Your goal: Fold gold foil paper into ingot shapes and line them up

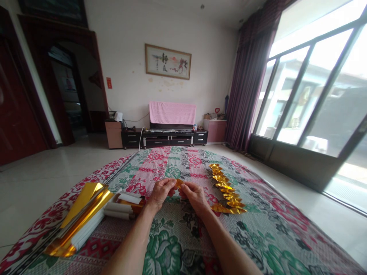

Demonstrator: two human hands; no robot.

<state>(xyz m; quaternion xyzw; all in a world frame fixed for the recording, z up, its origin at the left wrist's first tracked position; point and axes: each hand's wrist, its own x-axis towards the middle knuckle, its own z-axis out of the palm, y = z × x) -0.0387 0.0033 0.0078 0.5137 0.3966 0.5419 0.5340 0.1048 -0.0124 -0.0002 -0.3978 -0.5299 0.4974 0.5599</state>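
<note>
A small piece of gold foil paper (179, 183) is held between my two hands above the flowered cloth. My left hand (164, 191) pinches its left side with thumb and fingers. From the other side my right hand (195, 195) pinches it the same way, and most of the piece is hidden by fingers. On the right lies a row of several folded gold foil pieces (225, 187), pointed at both ends. To the left, stacked gold foil sheets (88, 217) with white backs lie beside rolled white-and-gold paper (119, 211).
The round table's patterned cloth (163, 252) spreads under everything. Beyond it stand a low black TV cabinet (172, 140) and a screen covered by a pink cloth (172, 112). A purple curtain (243, 84) and glass doors (315, 91) are at the right.
</note>
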